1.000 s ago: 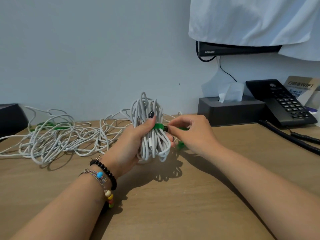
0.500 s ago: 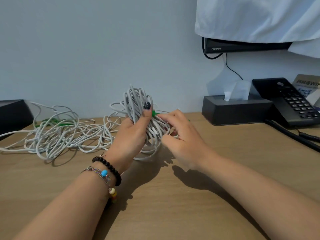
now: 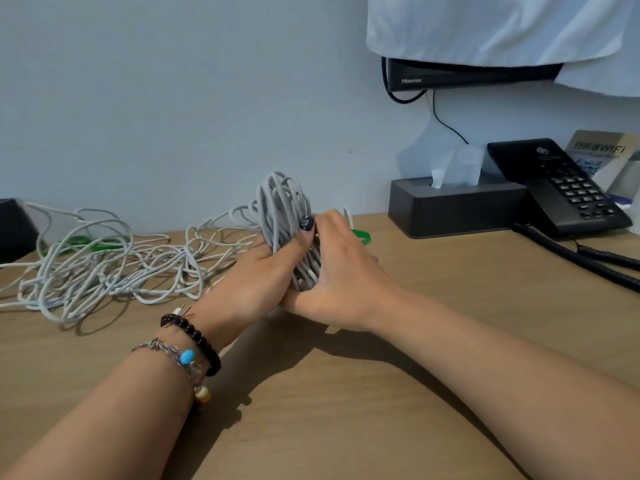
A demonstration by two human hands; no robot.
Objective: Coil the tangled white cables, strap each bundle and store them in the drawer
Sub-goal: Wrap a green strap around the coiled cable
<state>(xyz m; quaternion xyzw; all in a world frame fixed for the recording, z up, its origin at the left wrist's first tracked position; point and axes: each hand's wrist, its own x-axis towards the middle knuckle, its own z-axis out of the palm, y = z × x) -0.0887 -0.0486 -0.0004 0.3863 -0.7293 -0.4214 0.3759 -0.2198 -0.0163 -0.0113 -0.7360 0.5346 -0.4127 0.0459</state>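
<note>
1. The left hand [image 3: 256,275] is gripping the coiled white cable bundle [image 3: 282,209] around its middle, with the thumb lying across the front of the strands.
2. The right hand [image 3: 341,268] is closing on the same bundle from the opposite side, its fingers curled around the strands and out of sight behind them; the heels of both hands are touching.
3. The bundle is standing roughly upright between the hands, just above the wooden desk [image 3: 346,410], with its upper loops fanning out above the thumb.
4. A green strap [image 3: 362,234] is showing just beyond the right hand's knuckles; whether it is wrapped around the bundle cannot be told.
5. The remaining tangled white cables [image 3: 104,265] are lying spread on the desk to the left, one strand running toward the bundle, with green straps [image 3: 79,242] lying among them.
6. A dark tissue box [image 3: 457,209] and a black telephone [image 3: 554,188] are sitting at the desk's far right, against the wall.
</note>
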